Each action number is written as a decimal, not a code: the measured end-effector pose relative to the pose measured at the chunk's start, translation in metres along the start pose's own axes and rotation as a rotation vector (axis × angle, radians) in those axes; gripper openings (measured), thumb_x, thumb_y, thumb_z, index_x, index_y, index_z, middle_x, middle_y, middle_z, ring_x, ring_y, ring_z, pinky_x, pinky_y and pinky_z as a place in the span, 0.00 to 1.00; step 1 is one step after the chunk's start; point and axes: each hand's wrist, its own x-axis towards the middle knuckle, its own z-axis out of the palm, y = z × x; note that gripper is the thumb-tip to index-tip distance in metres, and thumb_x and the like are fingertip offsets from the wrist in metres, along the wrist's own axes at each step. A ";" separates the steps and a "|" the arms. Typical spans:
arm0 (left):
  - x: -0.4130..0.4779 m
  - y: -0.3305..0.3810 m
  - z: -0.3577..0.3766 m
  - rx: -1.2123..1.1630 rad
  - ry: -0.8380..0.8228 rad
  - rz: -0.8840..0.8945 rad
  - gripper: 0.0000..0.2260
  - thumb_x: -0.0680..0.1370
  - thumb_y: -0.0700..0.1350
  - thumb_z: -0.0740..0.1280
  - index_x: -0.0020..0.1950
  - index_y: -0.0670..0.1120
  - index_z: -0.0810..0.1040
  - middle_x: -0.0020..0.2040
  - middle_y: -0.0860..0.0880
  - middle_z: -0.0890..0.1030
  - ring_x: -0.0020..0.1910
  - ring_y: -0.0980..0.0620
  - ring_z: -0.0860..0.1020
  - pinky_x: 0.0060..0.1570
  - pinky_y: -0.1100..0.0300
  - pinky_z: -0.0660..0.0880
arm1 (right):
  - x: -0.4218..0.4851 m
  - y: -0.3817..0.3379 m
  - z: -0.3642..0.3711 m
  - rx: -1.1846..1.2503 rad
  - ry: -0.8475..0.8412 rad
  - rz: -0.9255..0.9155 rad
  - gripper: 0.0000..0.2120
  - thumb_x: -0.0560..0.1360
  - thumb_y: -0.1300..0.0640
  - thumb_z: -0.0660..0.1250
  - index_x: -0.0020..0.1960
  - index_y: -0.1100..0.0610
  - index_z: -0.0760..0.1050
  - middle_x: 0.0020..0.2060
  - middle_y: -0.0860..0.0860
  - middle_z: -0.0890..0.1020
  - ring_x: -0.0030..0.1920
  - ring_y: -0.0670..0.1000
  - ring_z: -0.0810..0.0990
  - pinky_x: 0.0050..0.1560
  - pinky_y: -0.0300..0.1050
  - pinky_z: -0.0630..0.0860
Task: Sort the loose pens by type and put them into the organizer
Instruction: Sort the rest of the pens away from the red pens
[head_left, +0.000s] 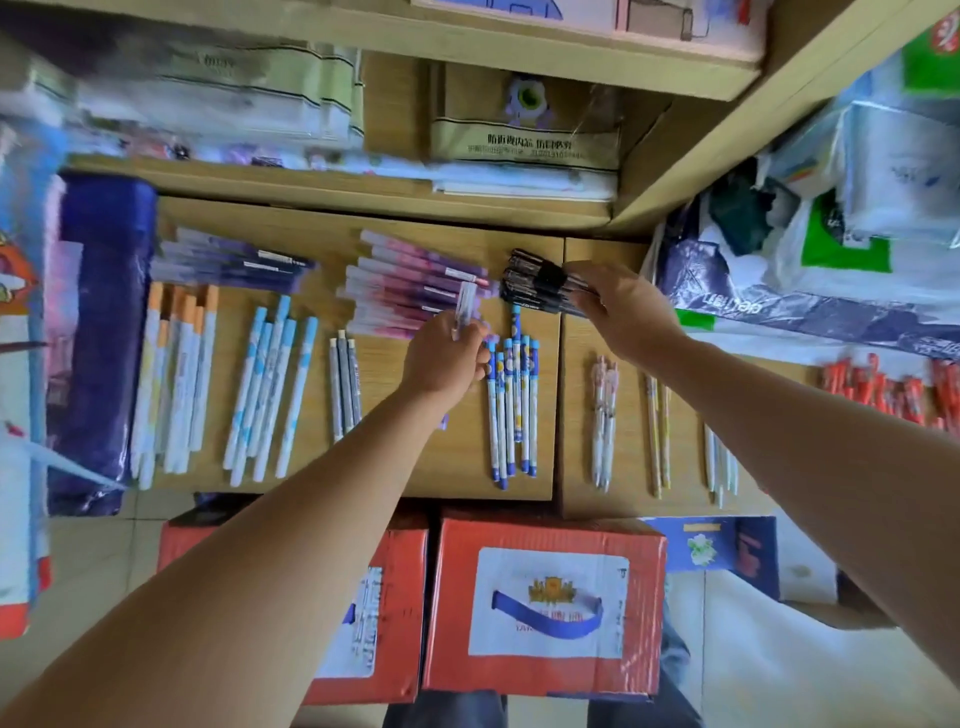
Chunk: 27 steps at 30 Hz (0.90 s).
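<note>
Presently the left hand (447, 358) is pinching a pale pen (464, 304) in curled fingers, holding it upright at the near edge of the pink and purple pens (410, 280). The right hand (623, 306) is gripping a banded bundle of black pens (535, 283) just right of that pink heap, over the wooden table (457, 467). Sorted rows are lying on the table: orange-capped pens (176, 374) at the left, light blue pens (270, 384) beside them, then grey pens (344, 384), and blue patterned pens (511, 405) near the black bundle. Red boxes (545, 530) are sitting below the table's near edge.
</note>
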 end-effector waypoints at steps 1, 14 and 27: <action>0.002 0.000 0.000 0.000 -0.008 -0.006 0.08 0.81 0.41 0.61 0.43 0.44 0.75 0.33 0.48 0.76 0.24 0.57 0.71 0.21 0.67 0.66 | 0.000 0.001 0.002 -0.030 -0.010 -0.002 0.17 0.80 0.53 0.59 0.69 0.53 0.68 0.56 0.57 0.77 0.50 0.58 0.78 0.45 0.51 0.78; 0.007 0.003 0.005 0.038 -0.018 -0.004 0.07 0.81 0.41 0.60 0.44 0.41 0.74 0.33 0.46 0.75 0.28 0.52 0.74 0.25 0.63 0.73 | 0.004 0.008 0.006 -0.183 0.002 -0.077 0.18 0.76 0.62 0.66 0.65 0.60 0.71 0.58 0.59 0.73 0.60 0.59 0.72 0.61 0.53 0.70; -0.003 0.005 0.008 -0.073 0.033 -0.034 0.09 0.82 0.43 0.60 0.52 0.39 0.77 0.36 0.48 0.75 0.31 0.54 0.75 0.31 0.63 0.77 | 0.001 0.008 0.001 -0.179 -0.082 -0.074 0.23 0.78 0.54 0.63 0.71 0.58 0.64 0.63 0.57 0.71 0.64 0.57 0.69 0.66 0.53 0.67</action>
